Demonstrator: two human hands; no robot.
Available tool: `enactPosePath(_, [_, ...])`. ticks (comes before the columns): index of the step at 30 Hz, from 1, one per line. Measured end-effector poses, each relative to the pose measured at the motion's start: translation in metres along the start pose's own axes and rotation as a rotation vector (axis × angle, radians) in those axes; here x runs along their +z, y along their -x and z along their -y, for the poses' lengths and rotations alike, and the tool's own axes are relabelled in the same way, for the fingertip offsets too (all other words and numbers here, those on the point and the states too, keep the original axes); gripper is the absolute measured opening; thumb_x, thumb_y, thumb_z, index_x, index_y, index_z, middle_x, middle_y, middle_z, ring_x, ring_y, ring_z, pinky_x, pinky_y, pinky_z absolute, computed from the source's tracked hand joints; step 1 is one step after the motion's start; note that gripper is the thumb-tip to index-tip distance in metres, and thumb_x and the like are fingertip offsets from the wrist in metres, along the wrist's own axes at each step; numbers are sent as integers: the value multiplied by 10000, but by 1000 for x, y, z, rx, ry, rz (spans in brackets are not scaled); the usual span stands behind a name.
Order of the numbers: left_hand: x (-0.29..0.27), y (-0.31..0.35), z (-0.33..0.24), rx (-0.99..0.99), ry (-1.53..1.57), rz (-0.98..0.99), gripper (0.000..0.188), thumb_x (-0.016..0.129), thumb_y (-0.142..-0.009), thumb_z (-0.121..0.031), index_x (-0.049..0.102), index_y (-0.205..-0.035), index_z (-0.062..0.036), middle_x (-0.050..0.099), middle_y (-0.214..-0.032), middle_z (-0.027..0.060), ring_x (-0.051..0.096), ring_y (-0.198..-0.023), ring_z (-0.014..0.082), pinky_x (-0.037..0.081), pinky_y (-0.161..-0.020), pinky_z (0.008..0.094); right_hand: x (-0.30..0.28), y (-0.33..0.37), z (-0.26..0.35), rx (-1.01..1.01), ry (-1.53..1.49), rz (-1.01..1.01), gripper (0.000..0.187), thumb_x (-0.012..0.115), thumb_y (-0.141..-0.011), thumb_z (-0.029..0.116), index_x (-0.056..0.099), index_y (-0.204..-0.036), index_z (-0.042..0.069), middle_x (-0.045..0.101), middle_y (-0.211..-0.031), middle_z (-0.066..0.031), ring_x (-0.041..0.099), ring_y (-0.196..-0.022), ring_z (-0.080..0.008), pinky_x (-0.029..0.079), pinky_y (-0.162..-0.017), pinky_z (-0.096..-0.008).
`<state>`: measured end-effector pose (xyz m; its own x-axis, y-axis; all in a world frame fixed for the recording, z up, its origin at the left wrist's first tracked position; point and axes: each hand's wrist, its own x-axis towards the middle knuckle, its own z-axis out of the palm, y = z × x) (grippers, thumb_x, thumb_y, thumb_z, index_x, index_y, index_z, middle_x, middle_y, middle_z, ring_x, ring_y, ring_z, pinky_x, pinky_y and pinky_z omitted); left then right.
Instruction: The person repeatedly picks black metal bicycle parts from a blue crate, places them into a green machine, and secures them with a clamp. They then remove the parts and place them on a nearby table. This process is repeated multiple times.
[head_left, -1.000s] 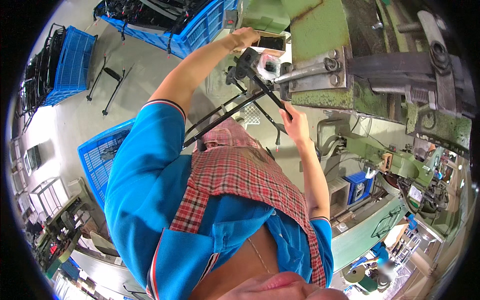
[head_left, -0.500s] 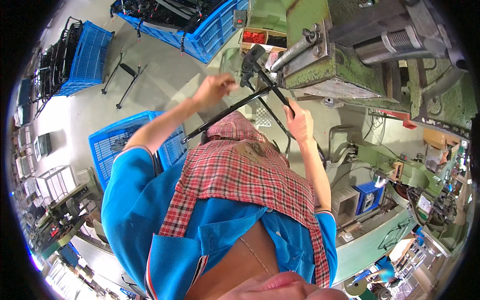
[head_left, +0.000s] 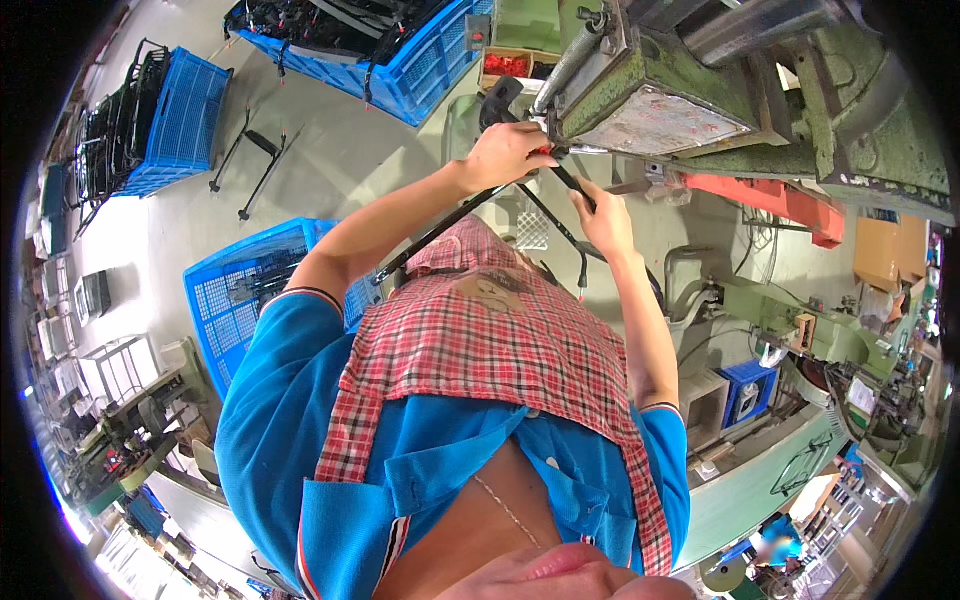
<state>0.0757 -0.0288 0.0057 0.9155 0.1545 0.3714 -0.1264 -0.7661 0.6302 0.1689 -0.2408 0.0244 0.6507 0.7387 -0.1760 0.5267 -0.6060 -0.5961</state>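
Observation:
A black tubular metal frame (head_left: 437, 232) with several legs stands slanted in front of my apron, its upper end close to the green machine (head_left: 610, 125). My right hand (head_left: 607, 222) is closed around one of its tubes on the right. At the top of the frame, my left hand (head_left: 508, 155) reaches across with its fingers pinched. A small red piece (head_left: 543, 151) shows at those fingertips, against the tube. The left palm and part of the joint beneath it are hidden.
Beyond my hands sits a bin of small red parts (head_left: 507, 66). Blue crates (head_left: 440, 75) with black frames stand far left, and another blue crate (head_left: 215, 300) is beside my left elbow. One loose black frame (head_left: 262, 143) lies on the floor. A red bar (head_left: 770, 198) juts out at right.
My left hand has moved right onto the top of the frame, and a red piece now shows at its fingertips. My right hand keeps its hold. The machine appears shifted in view.

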Motion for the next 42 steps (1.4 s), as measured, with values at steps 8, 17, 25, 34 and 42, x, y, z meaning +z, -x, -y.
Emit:
enactPosePath(8, [5,2,2,0,-46,37,295,701,-823,-348,631,-909,-74,632,-845,90,637,-796,324,514,-664,431,7,0,-2,3,-23,-30,296,617,-902,295,669,-1147,138,667,-878,-210,643,-858,-400,511,-738,-454])
enactPosePath(17, [-33,32,-11,-138,61,-34,429,731,-814,-366,625,-1098,-63,609,-804,116,634,-719,309,509,-655,405,7,2,2,29,-14,-43,313,638,-899,313,672,-1151,131,668,-850,-203,646,-821,-393,514,-720,-441])
enactPosePath(25, [-64,172,-6,-674,381,332,454,597,-935,-239,506,-1371,-148,666,-1093,197,661,-981,347,506,-848,401,7,5,12,70,-51,-56,292,640,-898,299,672,-1144,145,621,-729,-194,616,-698,-395,492,-634,-430])
enactPosePath(34, [-82,155,6,-527,15,318,445,585,-929,-131,526,-1369,-161,656,-904,220,627,-709,395,511,-640,407,2,-1,2,65,-46,11,266,639,-897,280,678,-1129,154,615,-707,-187,610,-654,-375,487,-616,-407])
enactPosePath(42, [-86,153,7,-515,-15,269,390,592,-914,-207,587,-1304,-220,666,-790,179,638,-707,390,522,-631,467,0,-8,-6,12,-85,19,290,641,-895,292,676,-1138,139,624,-721,-194,614,-655,-367,490,-633,-405])
